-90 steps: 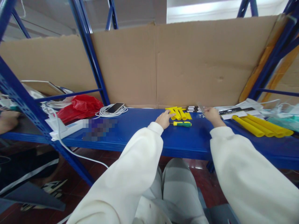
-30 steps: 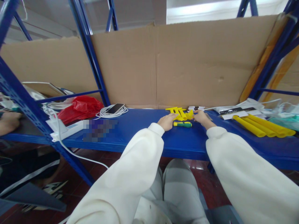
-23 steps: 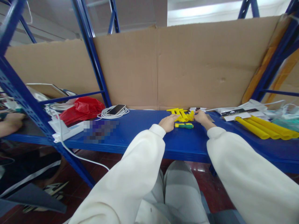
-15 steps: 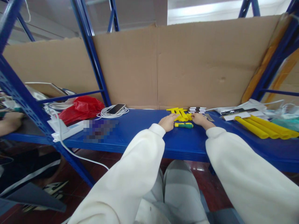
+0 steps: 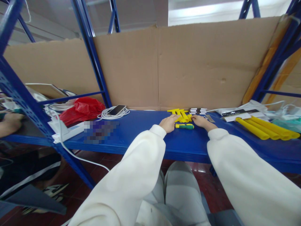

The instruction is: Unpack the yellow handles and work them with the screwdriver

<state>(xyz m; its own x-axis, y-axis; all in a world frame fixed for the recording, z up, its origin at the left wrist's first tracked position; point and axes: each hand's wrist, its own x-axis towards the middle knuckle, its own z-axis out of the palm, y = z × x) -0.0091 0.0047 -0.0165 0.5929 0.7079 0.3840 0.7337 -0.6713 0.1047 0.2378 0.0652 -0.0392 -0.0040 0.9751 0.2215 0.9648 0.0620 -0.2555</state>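
Note:
Several yellow T-shaped plastic pieces (image 5: 180, 115) lie bunched on the blue shelf top. My left hand (image 5: 168, 123) rests at their left side, fingers stretched forward against the nearest pieces. On the other side, my right hand (image 5: 201, 121) has its fingertips at the right end of the bunch; it grips nothing that I can see. Between the hands, closer to me, lies a green-and-yellow screwdriver handle (image 5: 184, 126). Small white packs with black bands (image 5: 198, 111) are stacked behind my right hand. A small grey flat piece (image 5: 209, 118) lies just beside it.
Yellow tubes (image 5: 266, 128) lie at the right beside white-and-black packets (image 5: 242, 115). To the left are a phone (image 5: 118, 109) on a coiled white cable (image 5: 103, 115), a red plastic bag (image 5: 82, 110) and a white power strip (image 5: 70, 131). Cardboard (image 5: 188, 69) closes the back. Another person's hand (image 5: 10, 124) is at far left.
My right hand has shifted very slightly left, along with the yellow end beside its fingertips. My left hand has hardly moved.

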